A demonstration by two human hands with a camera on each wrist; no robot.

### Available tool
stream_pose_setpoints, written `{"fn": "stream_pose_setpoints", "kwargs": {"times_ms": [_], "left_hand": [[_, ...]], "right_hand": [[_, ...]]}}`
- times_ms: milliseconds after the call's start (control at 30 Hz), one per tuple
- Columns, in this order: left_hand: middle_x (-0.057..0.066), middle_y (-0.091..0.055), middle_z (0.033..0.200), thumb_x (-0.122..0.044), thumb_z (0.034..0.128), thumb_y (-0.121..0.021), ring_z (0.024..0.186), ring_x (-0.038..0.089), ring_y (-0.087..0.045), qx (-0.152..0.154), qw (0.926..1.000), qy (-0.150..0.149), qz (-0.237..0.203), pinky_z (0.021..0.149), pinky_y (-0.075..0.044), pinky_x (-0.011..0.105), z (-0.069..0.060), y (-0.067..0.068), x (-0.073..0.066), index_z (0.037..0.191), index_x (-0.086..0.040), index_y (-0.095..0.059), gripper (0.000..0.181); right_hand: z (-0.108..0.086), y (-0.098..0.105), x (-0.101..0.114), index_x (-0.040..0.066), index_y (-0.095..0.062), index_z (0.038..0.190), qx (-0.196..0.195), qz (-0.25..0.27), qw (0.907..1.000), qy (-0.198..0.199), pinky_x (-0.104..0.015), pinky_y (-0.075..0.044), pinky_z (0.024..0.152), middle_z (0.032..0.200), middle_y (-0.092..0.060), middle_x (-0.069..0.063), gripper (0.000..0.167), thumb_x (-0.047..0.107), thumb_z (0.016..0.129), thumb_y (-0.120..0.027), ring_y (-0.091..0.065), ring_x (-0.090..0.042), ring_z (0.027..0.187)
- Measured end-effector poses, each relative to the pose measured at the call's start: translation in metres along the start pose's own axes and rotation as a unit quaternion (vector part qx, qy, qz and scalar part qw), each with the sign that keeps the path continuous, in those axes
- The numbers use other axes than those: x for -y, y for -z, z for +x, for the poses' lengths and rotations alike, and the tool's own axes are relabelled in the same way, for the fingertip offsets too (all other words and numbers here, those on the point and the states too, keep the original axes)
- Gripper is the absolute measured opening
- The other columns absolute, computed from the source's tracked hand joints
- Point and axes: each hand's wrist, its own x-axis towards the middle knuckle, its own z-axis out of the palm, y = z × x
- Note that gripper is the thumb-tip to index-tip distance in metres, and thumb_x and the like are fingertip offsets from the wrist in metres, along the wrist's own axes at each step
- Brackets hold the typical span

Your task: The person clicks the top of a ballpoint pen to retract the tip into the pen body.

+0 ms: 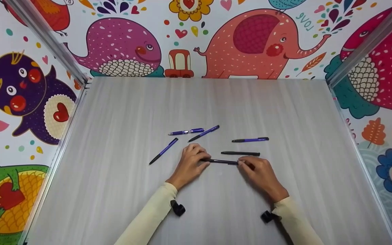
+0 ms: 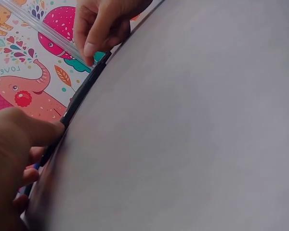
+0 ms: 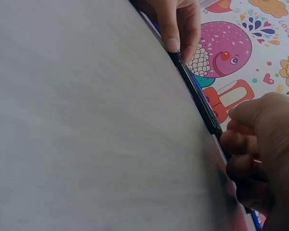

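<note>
A black pen lies crosswise low over the table between the two hands. My left hand pinches its left end between thumb and fingers, as the right wrist view also shows at the pen. My right hand is at the other end, fingers loosely bent. In the right wrist view a gap shows between the right thumb and the pen; whether a fingertip touches it is hard to tell. Just beyond lies a second black pen, and above that a blue-and-black pen.
Left of centre on the grey table lie a blue-and-black pen, another one slanted, and a purple pen with a clear-looking middle. Metal rails and printed cartoon panels border the table at the back and sides.
</note>
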Motion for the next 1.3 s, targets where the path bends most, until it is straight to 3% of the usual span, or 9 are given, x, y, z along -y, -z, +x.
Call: {"fn": "stream_pose_setpoints", "kwargs": {"times_ms": [133,267,433,567,700,867,1033,1300], "left_hand": [[0.003,-0.074,0.117,-0.010,0.0950,-0.088,0.125,0.027,-0.060,-0.008,0.9997,0.006,-0.021,0.111,-0.045,0.057,0.000,0.005,0.000,0.111,-0.008,-0.083,0.016],[0.005,-0.075,0.116,-0.006,0.0950,-0.086,0.123,0.027,-0.062,-0.020,0.9991,0.005,-0.037,0.111,-0.049,0.052,0.000,0.010,-0.001,0.111,-0.004,-0.082,0.017],[0.005,-0.075,0.114,-0.004,0.0946,-0.086,0.122,0.027,-0.063,-0.032,0.9988,0.008,-0.035,0.110,-0.050,0.052,-0.003,0.016,-0.003,0.113,-0.003,-0.082,0.019],[0.005,-0.076,0.116,-0.006,0.0959,-0.086,0.121,0.028,-0.064,-0.043,0.9987,0.012,-0.026,0.108,-0.050,0.054,-0.006,0.021,-0.004,0.116,-0.002,-0.080,0.021],[0.005,-0.076,0.117,-0.007,0.0981,-0.084,0.119,0.027,-0.065,-0.055,0.9979,0.026,-0.024,0.105,-0.051,0.054,-0.009,0.030,-0.004,0.117,-0.002,-0.079,0.021],[0.007,-0.077,0.114,-0.006,0.0974,-0.084,0.116,0.027,-0.065,-0.076,0.9956,0.044,-0.032,0.104,-0.052,0.052,-0.013,0.043,-0.002,0.118,0.000,-0.079,0.022],[0.009,-0.077,0.113,-0.005,0.0980,-0.083,0.115,0.028,-0.065,-0.092,0.9939,0.052,-0.033,0.104,-0.053,0.051,-0.019,0.053,0.004,0.118,0.000,-0.079,0.021],[0.007,-0.075,0.118,-0.001,0.0959,-0.084,0.120,0.029,-0.063,-0.124,0.9893,0.075,-0.015,0.106,-0.053,0.049,-0.032,0.062,0.010,0.117,0.000,-0.079,0.022]], "right_hand": [[0.006,-0.001,0.007,0.003,-0.084,0.104,-0.017,0.053,0.9983,-0.017,-0.017,-0.050,0.065,0.090,-0.078,-0.001,0.014,-0.006,0.094,-0.083,-0.062,-0.005,0.072],[0.013,-0.004,0.014,0.001,-0.083,0.104,-0.038,0.123,0.9909,-0.040,-0.017,-0.048,0.059,0.086,-0.075,-0.003,0.014,-0.009,0.096,-0.080,-0.061,-0.007,0.067],[0.025,-0.011,0.025,-0.004,-0.081,0.107,-0.062,0.173,0.9814,-0.057,-0.016,-0.052,0.066,0.092,-0.076,-0.012,0.019,-0.017,0.093,-0.077,-0.067,-0.012,0.075],[0.039,-0.011,0.046,-0.006,-0.080,0.108,-0.070,0.177,0.9797,-0.062,-0.016,-0.054,0.078,0.101,-0.076,-0.019,0.020,-0.019,0.092,-0.076,-0.069,-0.013,0.088],[0.052,-0.011,0.063,-0.006,-0.080,0.108,-0.065,0.184,0.9788,-0.063,-0.019,-0.055,0.081,0.106,-0.075,-0.025,0.019,-0.017,0.093,-0.076,-0.071,-0.018,0.092],[0.059,-0.027,0.054,-0.003,-0.081,0.109,-0.061,0.169,0.9802,-0.084,-0.022,-0.057,0.081,0.110,-0.076,-0.022,0.018,-0.013,0.094,-0.078,-0.071,-0.022,0.093],[0.066,-0.039,0.045,-0.002,-0.081,0.113,-0.035,0.165,0.9799,-0.106,-0.025,-0.058,0.085,0.114,-0.077,-0.010,0.015,-0.002,0.099,-0.080,-0.071,-0.021,0.098],[0.074,-0.051,0.048,-0.003,-0.079,0.118,-0.004,0.163,0.9818,-0.097,-0.039,-0.062,0.086,0.117,-0.077,-0.008,0.018,0.004,0.101,-0.079,-0.073,-0.026,0.102]]}}
